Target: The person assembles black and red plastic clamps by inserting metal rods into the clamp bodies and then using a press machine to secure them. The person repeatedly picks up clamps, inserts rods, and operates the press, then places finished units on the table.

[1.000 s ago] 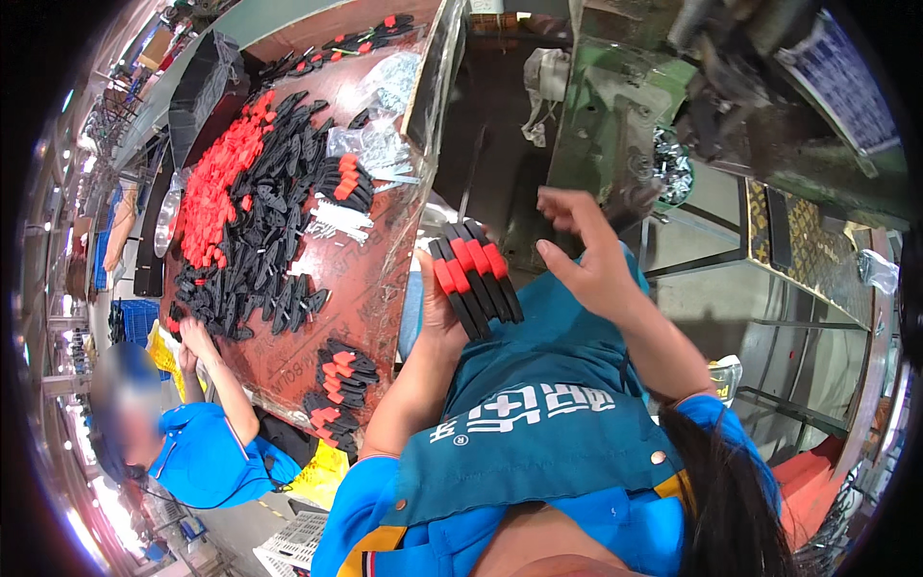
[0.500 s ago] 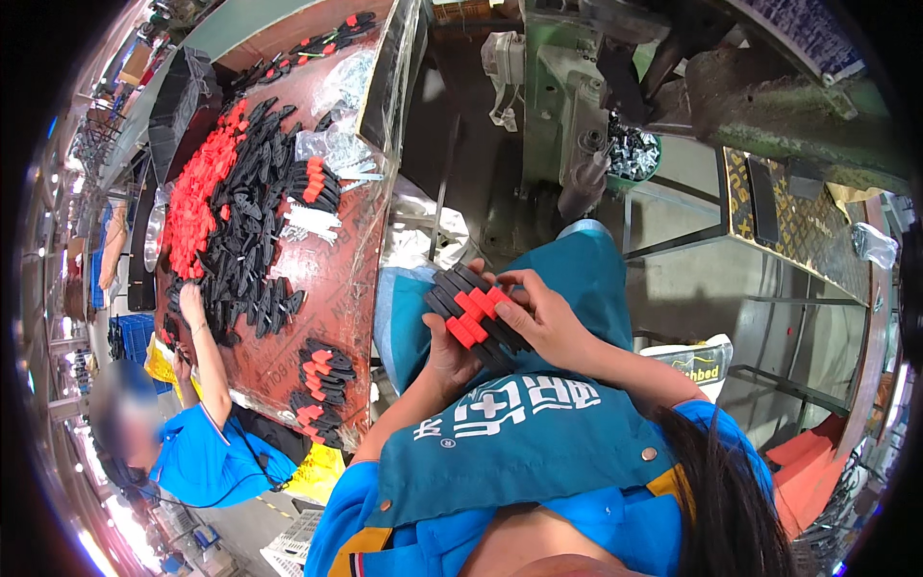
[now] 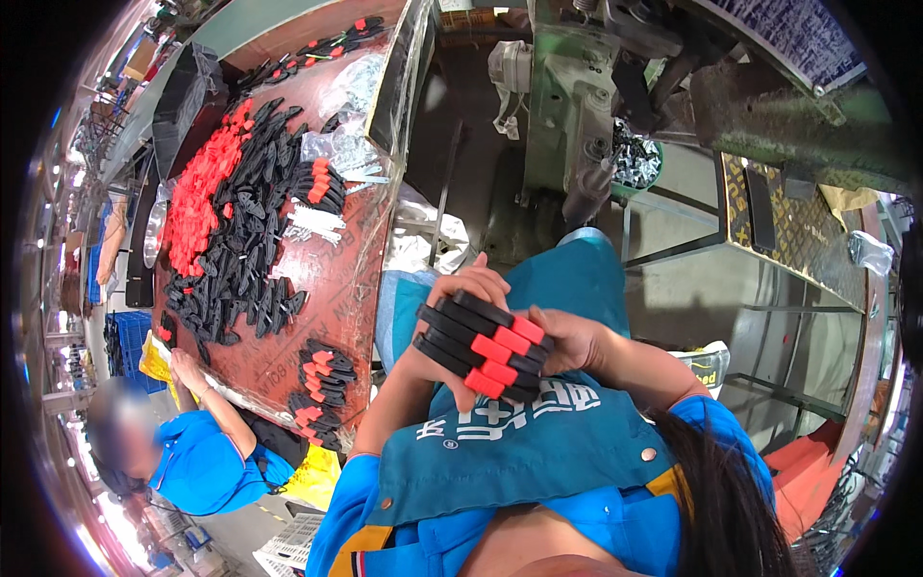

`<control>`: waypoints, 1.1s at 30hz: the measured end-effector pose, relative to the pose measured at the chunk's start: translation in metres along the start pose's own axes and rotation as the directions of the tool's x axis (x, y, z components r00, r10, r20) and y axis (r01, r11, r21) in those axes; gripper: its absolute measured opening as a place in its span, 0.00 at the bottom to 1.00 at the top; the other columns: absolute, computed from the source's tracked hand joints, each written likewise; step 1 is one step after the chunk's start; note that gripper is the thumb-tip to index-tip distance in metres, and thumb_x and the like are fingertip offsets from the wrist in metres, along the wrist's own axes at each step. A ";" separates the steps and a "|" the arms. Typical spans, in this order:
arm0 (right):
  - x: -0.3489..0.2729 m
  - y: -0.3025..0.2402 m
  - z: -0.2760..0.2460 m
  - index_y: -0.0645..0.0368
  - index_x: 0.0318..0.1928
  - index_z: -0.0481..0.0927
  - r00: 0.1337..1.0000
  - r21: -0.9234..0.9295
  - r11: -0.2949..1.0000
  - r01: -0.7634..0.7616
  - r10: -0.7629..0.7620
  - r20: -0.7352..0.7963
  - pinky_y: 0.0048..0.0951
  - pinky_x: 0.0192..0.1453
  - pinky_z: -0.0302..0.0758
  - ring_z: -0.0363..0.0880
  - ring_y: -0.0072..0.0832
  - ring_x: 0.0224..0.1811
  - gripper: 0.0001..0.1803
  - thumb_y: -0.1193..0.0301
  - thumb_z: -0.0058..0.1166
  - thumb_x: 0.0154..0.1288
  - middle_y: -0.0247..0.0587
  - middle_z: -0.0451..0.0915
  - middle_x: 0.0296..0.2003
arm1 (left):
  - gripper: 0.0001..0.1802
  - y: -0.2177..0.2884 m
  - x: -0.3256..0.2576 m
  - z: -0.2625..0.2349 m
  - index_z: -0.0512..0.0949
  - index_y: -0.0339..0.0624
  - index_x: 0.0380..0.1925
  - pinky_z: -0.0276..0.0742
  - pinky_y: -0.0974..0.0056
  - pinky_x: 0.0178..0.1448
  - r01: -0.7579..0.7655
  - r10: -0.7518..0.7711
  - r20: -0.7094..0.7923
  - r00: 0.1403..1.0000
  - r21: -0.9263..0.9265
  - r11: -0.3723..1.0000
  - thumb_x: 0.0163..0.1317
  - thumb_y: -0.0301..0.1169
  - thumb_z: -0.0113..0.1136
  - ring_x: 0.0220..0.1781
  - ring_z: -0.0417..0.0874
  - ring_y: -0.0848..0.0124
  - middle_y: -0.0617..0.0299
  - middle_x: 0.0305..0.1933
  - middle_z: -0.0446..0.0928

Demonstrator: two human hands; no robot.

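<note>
A stack of black elongated plastic pieces with red blocks (image 3: 479,344) is held above my lap, over the teal apron (image 3: 538,438). My left hand (image 3: 420,369) is closed round the stack's left end, fingers over the far side and thumb on the near side. At the right end, beside the red blocks, my right hand (image 3: 575,341) grips the stack; some of its fingers are hidden behind it. The pieces lie side by side, their red blocks in staggered rows.
Left of me, a reddish-brown table (image 3: 336,260) bears a heap of black pieces (image 3: 245,226), a pile of red blocks (image 3: 195,213) and stacked bundles (image 3: 325,385). A co-worker (image 3: 207,457) sits at its near left. Ahead stands a green machine (image 3: 558,125) with a bin of metal parts (image 3: 636,162).
The stack has come nearer and turned, showing more of its red and black faces. My left fingers now wrap its far side; my right hand has shifted right. The co-worker's hand has drawn back.
</note>
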State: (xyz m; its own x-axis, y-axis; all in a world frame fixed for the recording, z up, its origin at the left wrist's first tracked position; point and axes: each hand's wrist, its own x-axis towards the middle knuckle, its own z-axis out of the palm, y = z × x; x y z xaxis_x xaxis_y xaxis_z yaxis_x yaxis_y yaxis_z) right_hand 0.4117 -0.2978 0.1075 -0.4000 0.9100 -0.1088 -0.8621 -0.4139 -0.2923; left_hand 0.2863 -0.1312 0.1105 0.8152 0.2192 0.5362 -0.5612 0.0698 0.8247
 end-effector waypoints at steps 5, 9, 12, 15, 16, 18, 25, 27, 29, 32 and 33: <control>-0.001 -0.011 0.036 0.63 0.73 0.55 0.987 -0.107 0.981 0.160 -0.159 0.017 0.43 0.66 0.73 0.73 0.37 0.65 0.51 0.49 0.65 0.61 0.45 0.72 0.64 | 0.73 0.013 0.002 -0.002 0.58 0.42 0.67 0.52 0.44 0.77 0.113 -0.113 -0.001 0.994 -0.016 0.993 0.20 0.63 0.82 0.72 0.63 0.51 0.49 0.64 0.66; 0.003 -0.056 0.060 0.58 0.69 0.64 0.831 -0.899 0.353 0.261 -0.556 0.023 0.31 0.59 0.75 0.76 0.29 0.58 0.40 0.57 0.66 0.62 0.45 0.75 0.58 | 0.80 0.013 -0.007 0.021 0.39 0.50 0.77 0.59 0.49 0.77 0.146 -0.334 -0.295 0.895 -0.513 0.846 0.28 0.52 0.86 0.78 0.56 0.54 0.53 0.80 0.46; 0.011 -0.056 0.070 0.59 0.67 0.67 0.806 -0.977 -0.190 -0.093 -0.591 0.038 0.35 0.60 0.75 0.78 0.41 0.56 0.41 0.59 0.69 0.56 0.54 0.74 0.57 | 0.69 0.002 -0.005 0.035 0.45 0.50 0.75 0.64 0.52 0.75 0.142 -0.414 -0.403 0.816 -0.556 0.819 0.38 0.48 0.83 0.75 0.63 0.59 0.58 0.76 0.55; 0.023 -0.047 0.072 0.59 0.65 0.68 0.784 -0.880 -0.420 -0.224 -0.614 0.094 0.44 0.58 0.75 0.76 0.53 0.53 0.44 0.58 0.72 0.50 0.57 0.72 0.56 | 0.45 -0.007 -0.005 0.037 0.55 0.45 0.71 0.71 0.56 0.71 0.094 -0.453 -0.415 0.789 -0.647 0.757 0.59 0.45 0.66 0.68 0.72 0.62 0.56 0.69 0.66; 0.026 -0.046 0.070 0.60 0.65 0.68 0.750 -0.874 -0.444 -0.197 -0.643 0.157 0.45 0.57 0.75 0.75 0.53 0.53 0.44 0.57 0.72 0.50 0.57 0.72 0.56 | 0.38 -0.006 -0.005 0.036 0.59 0.44 0.69 0.72 0.57 0.70 0.105 -0.504 -0.402 0.764 -0.694 0.712 0.63 0.46 0.60 0.66 0.75 0.63 0.55 0.67 0.69; 0.026 -0.046 0.074 0.60 0.63 0.70 0.673 -0.765 -0.595 -0.246 -0.673 0.307 0.44 0.55 0.74 0.73 0.51 0.53 0.47 0.53 0.73 0.44 0.52 0.72 0.53 | 0.29 0.003 0.005 0.040 0.68 0.42 0.62 0.75 0.60 0.67 0.095 -0.593 -0.450 0.668 -0.739 0.667 0.68 0.49 0.52 0.62 0.78 0.66 0.56 0.59 0.76; 0.034 -0.041 0.042 0.65 0.56 0.73 0.752 -0.489 -0.804 -0.339 -0.544 0.372 0.30 0.42 0.77 0.77 0.36 0.44 0.46 0.51 0.71 0.37 0.44 0.74 0.46 | 0.29 -0.006 -0.006 0.034 0.71 0.46 0.59 0.78 0.63 0.61 0.191 -0.607 -0.517 0.604 -0.646 0.739 0.69 0.55 0.53 0.59 0.78 0.70 0.63 0.57 0.77; 0.032 -0.046 0.039 0.67 0.52 0.75 0.729 -0.463 -0.840 -0.284 -0.503 0.465 0.27 0.36 0.77 0.78 0.32 0.39 0.42 0.50 0.70 0.41 0.43 0.75 0.42 | 0.32 -0.010 -0.008 0.035 0.71 0.45 0.58 0.79 0.63 0.59 0.173 -0.621 -0.510 0.595 -0.673 0.719 0.68 0.58 0.52 0.58 0.79 0.71 0.64 0.56 0.78; 0.030 -0.049 0.044 0.67 0.51 0.76 0.705 -0.502 -0.823 -0.265 -0.520 0.481 0.27 0.37 0.77 0.78 0.33 0.39 0.40 0.48 0.68 0.44 0.44 0.76 0.41 | 0.39 -0.017 -0.015 0.031 0.71 0.45 0.58 0.79 0.63 0.59 0.086 -0.600 -0.490 0.633 -0.725 0.684 0.61 0.65 0.54 0.57 0.79 0.69 0.63 0.55 0.77; 0.021 -0.053 0.044 0.65 0.47 0.77 0.660 -0.455 -0.807 -0.377 -0.579 0.479 0.29 0.34 0.78 0.80 0.33 0.35 0.38 0.43 0.66 0.48 0.42 0.78 0.35 | 0.43 -0.023 -0.012 0.030 0.69 0.47 0.61 0.73 0.59 0.67 -0.002 -0.593 -0.463 0.659 -0.789 0.615 0.58 0.70 0.51 0.61 0.76 0.66 0.63 0.59 0.75; 0.012 -0.059 0.048 0.64 0.47 0.78 0.626 -0.499 -0.757 -0.422 -0.641 0.443 0.30 0.34 0.78 0.81 0.35 0.33 0.38 0.43 0.67 0.47 0.42 0.79 0.33 | 0.38 -0.022 -0.005 0.032 0.70 0.47 0.61 0.71 0.56 0.69 -0.066 -0.666 -0.493 0.559 -0.828 0.557 0.62 0.64 0.55 0.62 0.77 0.64 0.61 0.60 0.76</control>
State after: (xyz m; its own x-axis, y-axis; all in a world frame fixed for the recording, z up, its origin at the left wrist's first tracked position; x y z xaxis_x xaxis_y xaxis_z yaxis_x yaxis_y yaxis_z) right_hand 0.4429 -0.2633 0.1688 0.1647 0.8251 0.5404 0.9766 -0.0593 -0.2069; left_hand 0.2997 -0.1645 0.0952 0.7592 0.5560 -0.3382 -0.4852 0.8300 0.2753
